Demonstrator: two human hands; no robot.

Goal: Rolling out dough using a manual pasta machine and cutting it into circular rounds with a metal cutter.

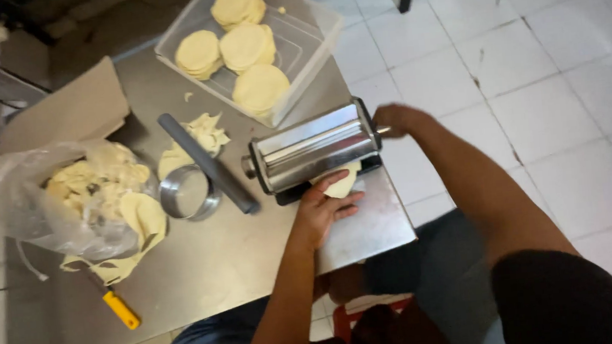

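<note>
Seated at a steel tabletop [204, 269], a person works a hand-cranked dough roller [313, 149], a shiny metal machine standing at the tabletop's near right edge. Their left hand [322, 211] lies palm-down under the machine's outlet, fingers [346, 204] spread loosely and resting on a pale dough sheet [342, 184] that hangs out from below the rollers. Their right hand [395, 120] sits at the machine's right end, curled around what appears to be the crank handle; the handle itself is mostly hidden.

The dough sheet looks thin, soft and limp, light enough to sag under its own weight and likely to stretch or tear if pinched or pulled. It is best supported from beneath with a flat open palm, near the free lower edge, rather than gripped.

Just left of the machine lie a grey rolling pin [207, 163] and a round metal cutter ring [187, 193], with dough scraps [203, 133] beside them. A clear plastic tub [310, 46] behind holds stacks of cut dough rounds [246, 46]. At far left, a plastic bag [22, 211] holds more dough trimmings, and a yellow-handled tool [121, 309] lies nearby.
</note>
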